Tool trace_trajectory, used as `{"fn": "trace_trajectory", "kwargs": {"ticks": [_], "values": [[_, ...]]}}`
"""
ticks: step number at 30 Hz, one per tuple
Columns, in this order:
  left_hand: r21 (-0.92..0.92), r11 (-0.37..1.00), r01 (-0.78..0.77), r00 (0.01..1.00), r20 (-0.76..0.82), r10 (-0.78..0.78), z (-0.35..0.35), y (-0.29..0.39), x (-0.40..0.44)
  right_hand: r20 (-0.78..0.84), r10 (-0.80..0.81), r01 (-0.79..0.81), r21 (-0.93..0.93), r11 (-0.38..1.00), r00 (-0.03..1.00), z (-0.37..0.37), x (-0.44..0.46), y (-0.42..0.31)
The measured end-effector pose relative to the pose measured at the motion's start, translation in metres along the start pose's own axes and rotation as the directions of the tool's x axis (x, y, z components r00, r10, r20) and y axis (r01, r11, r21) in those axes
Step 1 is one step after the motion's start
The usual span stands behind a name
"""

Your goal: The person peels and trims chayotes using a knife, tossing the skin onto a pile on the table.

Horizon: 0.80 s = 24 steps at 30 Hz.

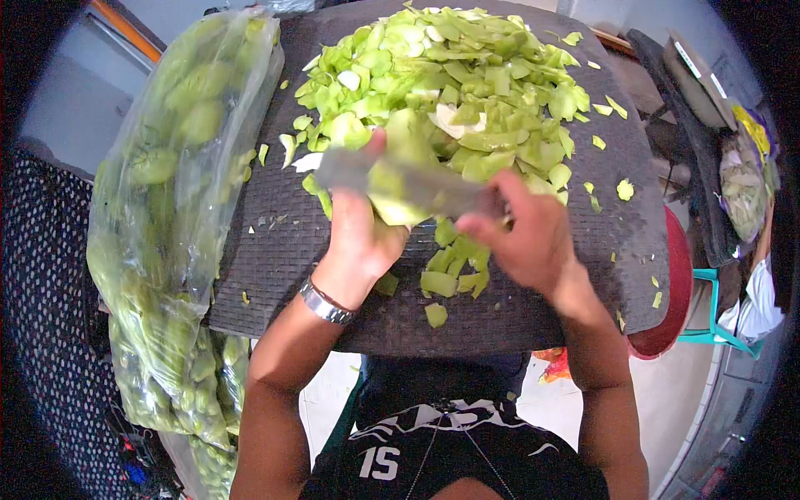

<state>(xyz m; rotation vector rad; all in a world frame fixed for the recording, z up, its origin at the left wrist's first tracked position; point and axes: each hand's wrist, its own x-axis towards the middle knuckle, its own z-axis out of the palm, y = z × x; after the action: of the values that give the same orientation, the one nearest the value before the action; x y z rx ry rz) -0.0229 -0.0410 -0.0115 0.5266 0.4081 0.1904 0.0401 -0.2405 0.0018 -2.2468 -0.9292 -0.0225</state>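
Observation:
My left hand (358, 229), with a metal watch on its wrist, is wrapped round a pale green chayote (410, 137), cut in part, above the near side of the table. My right hand (533, 237) is closed on the handle of a broad-bladed knife (433, 190). The blade, smeared by motion, crosses in front of the chayote and hides part of it and of my left fingers. Just beyond both hands lies a big heap of thin green slices (492, 92). A few more slices (454, 267) lie beneath my hands.
A dark textured table (283, 267) carries the heap and scattered scraps. Along its left edge stands a tall clear plastic bag (167, 158) full of whole green chayotes, with more bagged ones below. On the right are a red rounded object (671, 292) and a teal stool (708, 308).

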Motion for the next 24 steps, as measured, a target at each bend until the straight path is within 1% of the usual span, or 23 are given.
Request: {"fn": "trace_trajectory", "kwargs": {"ticks": [1, 4, 5, 9, 12, 15, 18, 21, 23, 24], "values": [[0.036, 0.999, 0.035, 0.999, 0.030, -0.036, 0.000, 0.002, -0.001, 0.002, -0.108, 0.108, -0.001, 0.994, 0.994, 0.006, -0.004, -0.007], [0.143, 0.979, 0.145, 0.982, 0.102, -0.161, 0.005, 0.006, -0.008, 0.005, -0.246, 0.245, -0.074, 0.967, 0.969, 0.011, -0.009, -0.022], [0.178, 0.980, 0.086, 0.992, 0.072, -0.100, 0.006, 0.002, -0.008, -0.017, -0.274, 0.269, -0.142, 0.953, 0.961, 0.014, -0.009, -0.022], [0.076, 0.987, 0.139, 0.987, 0.071, -0.145, 0.010, -0.001, -0.010, -0.041, -0.283, 0.274, -0.155, 0.949, 0.958, 0.018, -0.007, -0.018], [0.049, 0.985, 0.163, 0.975, 0.147, -0.169, -0.001, 0.001, -0.007, -0.032, -0.270, 0.263, -0.149, 0.953, 0.962, 0.017, -0.005, -0.020], [0.181, 0.983, 0.008, 0.990, 0.140, -0.033, 0.000, -0.003, -0.011, -0.010, -0.272, 0.267, -0.160, 0.950, 0.962, 0.018, -0.007, -0.020], [0.041, 0.990, 0.136, 0.980, 0.139, -0.140, -0.002, -0.003, -0.006, -0.018, -0.274, 0.267, -0.169, 0.949, 0.961, 0.020, -0.007, -0.019], [0.015, 0.985, 0.171, 0.977, 0.128, -0.171, -0.005, -0.001, -0.005, -0.006, -0.250, 0.244, -0.190, 0.951, 0.968, 0.019, -0.005, -0.018], [0.081, 0.994, 0.072, 0.992, 0.097, -0.080, -0.002, -0.001, -0.006, 0.021, -0.211, 0.212, -0.176, 0.961, 0.977, 0.015, -0.002, -0.014], [0.116, 0.993, 0.023, 0.996, 0.084, -0.033, 0.003, 0.000, -0.008, 0.006, -0.182, 0.179, -0.206, 0.962, 0.983, 0.014, -0.001, -0.008]]}}
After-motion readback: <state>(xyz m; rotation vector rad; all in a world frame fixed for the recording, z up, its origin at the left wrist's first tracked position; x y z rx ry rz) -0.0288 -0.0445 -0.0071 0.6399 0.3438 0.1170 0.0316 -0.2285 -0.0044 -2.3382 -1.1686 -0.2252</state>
